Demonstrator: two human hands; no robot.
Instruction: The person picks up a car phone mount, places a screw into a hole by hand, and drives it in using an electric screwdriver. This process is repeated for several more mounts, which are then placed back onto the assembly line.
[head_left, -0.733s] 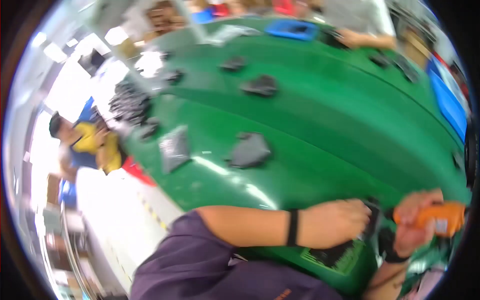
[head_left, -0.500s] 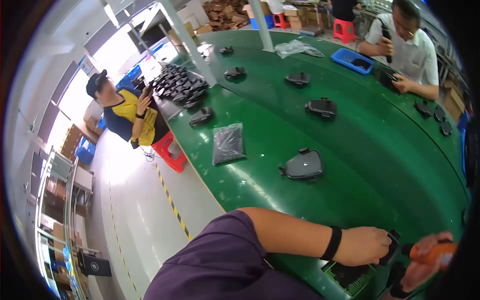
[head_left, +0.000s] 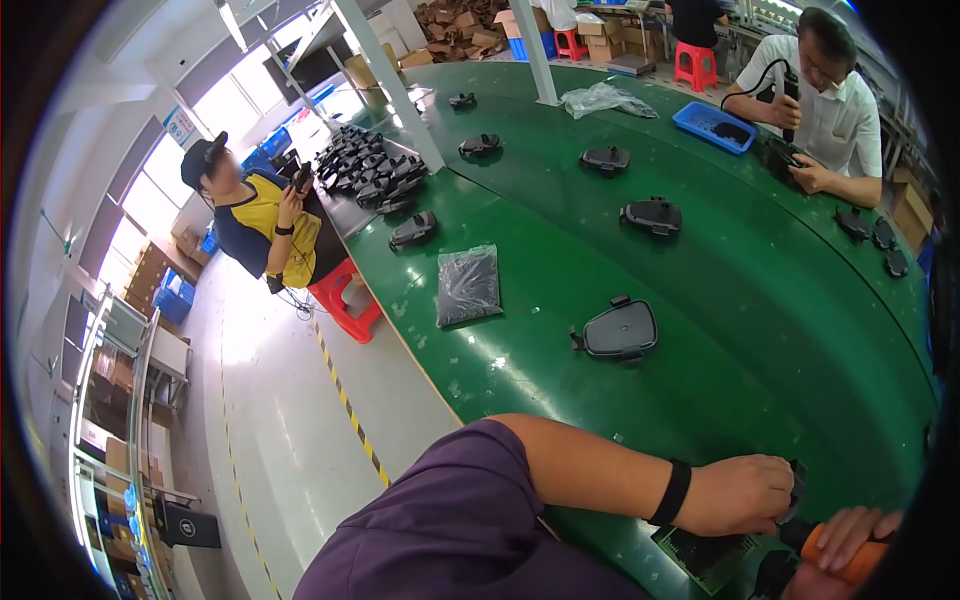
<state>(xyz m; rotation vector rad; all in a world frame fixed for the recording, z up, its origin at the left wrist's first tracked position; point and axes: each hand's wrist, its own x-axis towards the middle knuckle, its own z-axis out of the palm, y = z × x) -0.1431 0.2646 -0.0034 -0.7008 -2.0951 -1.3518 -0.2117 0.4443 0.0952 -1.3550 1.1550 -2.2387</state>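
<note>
Orange-handled screwdriver, rigid and probably light, sat gripped in the right hand beside the left hand, closed on a dark part.

A single head-worn fisheye view looks down and forward from above the person's own arms, which enter at the lower edge, with the left hand and right hand close to the lens at the lower right of the frame. The view faces across the curved green conveyor table, which fills the centre and right, out to a seated worker in yellow at upper left and another in white at upper right. Straight edges bend toward the dark round rim.
</note>
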